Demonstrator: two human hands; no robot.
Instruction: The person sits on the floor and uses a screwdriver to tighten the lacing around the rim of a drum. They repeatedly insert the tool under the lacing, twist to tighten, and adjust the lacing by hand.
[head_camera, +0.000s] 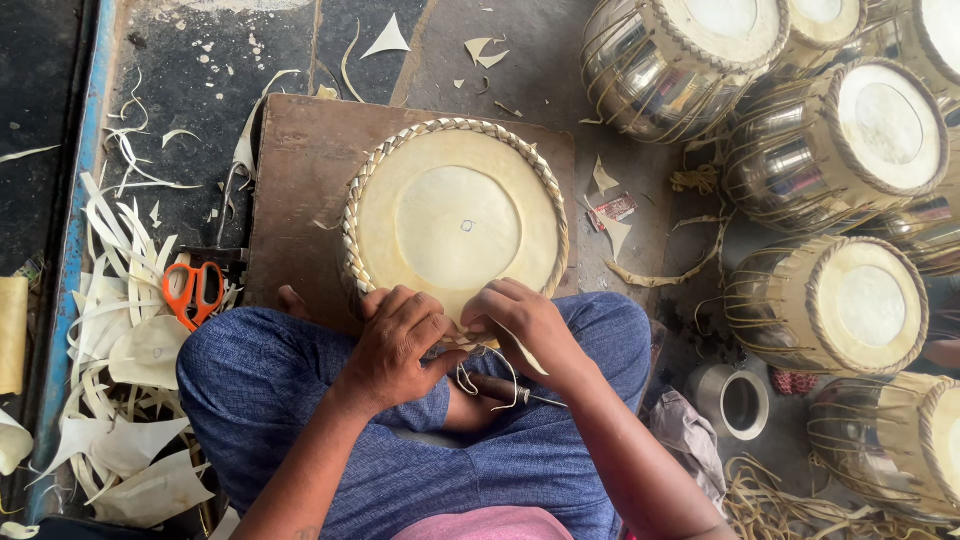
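A round drum head (455, 215) of pale hide with a braided rim lies on a brown board (300, 170) in front of my crossed legs. My left hand (398, 345) presses on the near rim with fingers curled. My right hand (528, 325) pinches a thin pale hide strip (525, 350) at the same spot on the rim. A thin metal tool with a dark handle (505, 390) rests on my lap just under both hands, with loose lacing looped over it.
Orange-handled scissors (193, 290) lie left among curled hide offcuts (120, 400). Several metal-bodied laced drums (830, 300) crowd the right side. A small metal cup (738, 402) and a grey rag (690, 440) sit near my right knee. A blue bar (75, 250) runs along the left.
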